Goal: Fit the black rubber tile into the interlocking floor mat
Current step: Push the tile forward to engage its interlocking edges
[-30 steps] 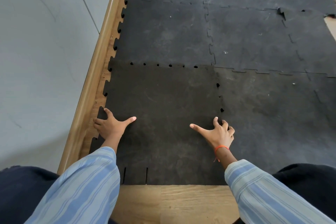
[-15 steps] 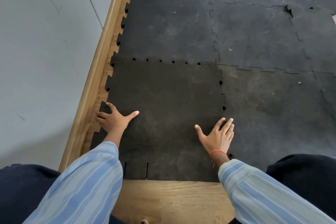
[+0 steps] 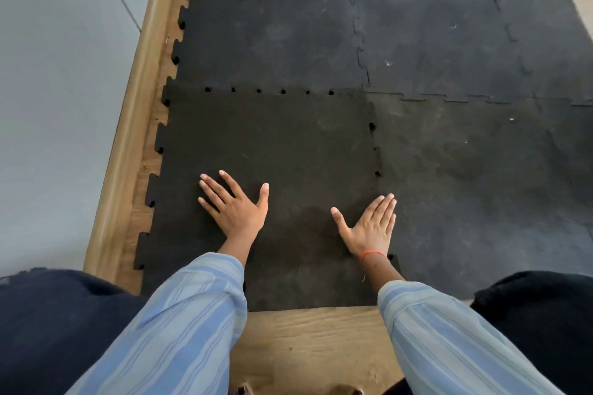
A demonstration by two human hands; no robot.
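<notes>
Left grip: left hand (image 3: 232,207) lies flat, fingers spread, palm down on the tile in the lower middle of the frame; it grasps nothing.
Right grip: right hand (image 3: 369,226) lies flat, fingers together, thumb out, palm down near the tile's right edge; likewise released, an orange wrist band (image 3: 372,254) just behind it.
Task item: black rubber tile (image 3: 288,151), lying on the floor at centre frame, under both palms.
Setting: interlocking floor mat (image 3: 449,42) fills the upper and right parts of the frame; the tile touches it along its far edge and its right edge.
Left border: wooden skirting (image 3: 128,138) runs up the left side; the tile's toothed left edge stands free against bare wooden floor (image 3: 308,340).
Done so far: tile appears laid in its corner slot, lined up with its neighbours.
Left to do: small dark gaps show along the far seam (image 3: 269,90) and the right seam (image 3: 373,147), so the teeth seem not fully seated there; pressing along both seams likely remains.
Orientation: tile lies flat, face up, edges square with the mat's seams.
Long axis: tile looks near square; the wide-angle view prevents judging a longer side. Its near edge meets bare floor at lower centre.
Sleeves: striped blue sleeves (image 3: 179,324) cover both forearms.
</notes>
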